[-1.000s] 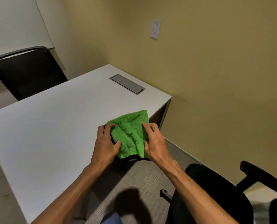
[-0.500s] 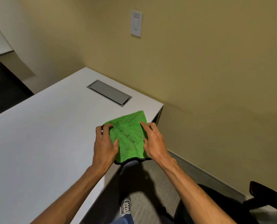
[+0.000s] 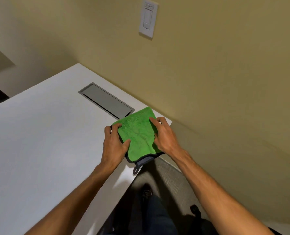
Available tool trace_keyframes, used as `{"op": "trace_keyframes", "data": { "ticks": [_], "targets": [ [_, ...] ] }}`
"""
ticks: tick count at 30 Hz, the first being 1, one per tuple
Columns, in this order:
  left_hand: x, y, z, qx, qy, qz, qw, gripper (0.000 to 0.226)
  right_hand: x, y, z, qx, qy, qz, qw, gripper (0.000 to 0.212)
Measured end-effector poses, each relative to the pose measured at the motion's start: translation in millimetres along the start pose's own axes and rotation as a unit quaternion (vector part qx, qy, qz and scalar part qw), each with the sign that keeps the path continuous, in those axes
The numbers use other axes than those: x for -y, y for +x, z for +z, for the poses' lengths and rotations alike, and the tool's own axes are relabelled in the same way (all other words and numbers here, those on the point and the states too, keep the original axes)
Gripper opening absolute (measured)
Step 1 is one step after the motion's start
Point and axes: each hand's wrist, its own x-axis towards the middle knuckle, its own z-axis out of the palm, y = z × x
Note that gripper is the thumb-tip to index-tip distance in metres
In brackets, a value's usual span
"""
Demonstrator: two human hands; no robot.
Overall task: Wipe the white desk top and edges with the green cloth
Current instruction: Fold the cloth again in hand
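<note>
The green cloth [image 3: 138, 133], folded with a dark grey edge and a small loop hanging off its near corner, lies flat on the right end of the white desk [image 3: 44, 141]. My left hand [image 3: 114, 145] grips the cloth's left edge, thumb on top. My right hand [image 3: 163, 136] holds its right edge at the desk's side edge. The cloth's near corner overhangs the desk's front edge.
A grey cable hatch [image 3: 105, 100] is set into the desk top just behind the cloth. The tan wall [image 3: 225, 82] with a white switch plate [image 3: 148, 17] runs along the desk's far edge. Grey carpet [image 3: 171, 180] and my shoe [image 3: 146, 192] show below.
The view has swung right and closer; the black chairs have left the frame. Both hands and the cloth now sit further onto the desk, near the hatch.
</note>
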Motion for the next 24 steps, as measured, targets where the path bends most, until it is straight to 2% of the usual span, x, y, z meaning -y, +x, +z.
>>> {"op": "trace_keyframes", "data": {
  "ticks": [7, 11, 14, 20, 22, 24],
  "targets": [
    [8.9, 72.3, 60.8, -0.025, -0.029, -0.076, 0.996, 0.064, -55.1, 108.0, 2.7, 0.081, -0.051, -0.043, 0.994, 0.080],
    [14.0, 107.3, 103.9, -0.011, -0.047, -0.190, 0.981, 0.064, -92.9, 169.9, 12.9, 0.151, -0.059, -0.066, 0.985, 0.078],
    [16.3, 123.1, 133.8, -0.018, -0.055, -0.244, 0.968, 0.064, -112.8, 207.6, 20.9, 0.209, -0.082, -0.080, 0.971, 0.077],
    [15.7, 156.6, 169.5, -0.044, -0.046, -0.272, 0.960, 0.064, -143.0, 253.3, 39.2, 0.216, -0.055, -0.116, 0.968, 0.074],
    [20.2, 164.0, 175.3, -0.004, -0.041, -0.288, 0.957, 0.073, -151.9, 262.3, 47.5, 0.230, -0.064, -0.127, 0.963, 0.075],
    [24.6, 163.9, 179.7, 0.073, 0.009, -0.305, 0.950, 0.085, -159.5, 264.9, 55.6, 0.245, -0.099, -0.146, 0.953, 0.073]
  ]
}}
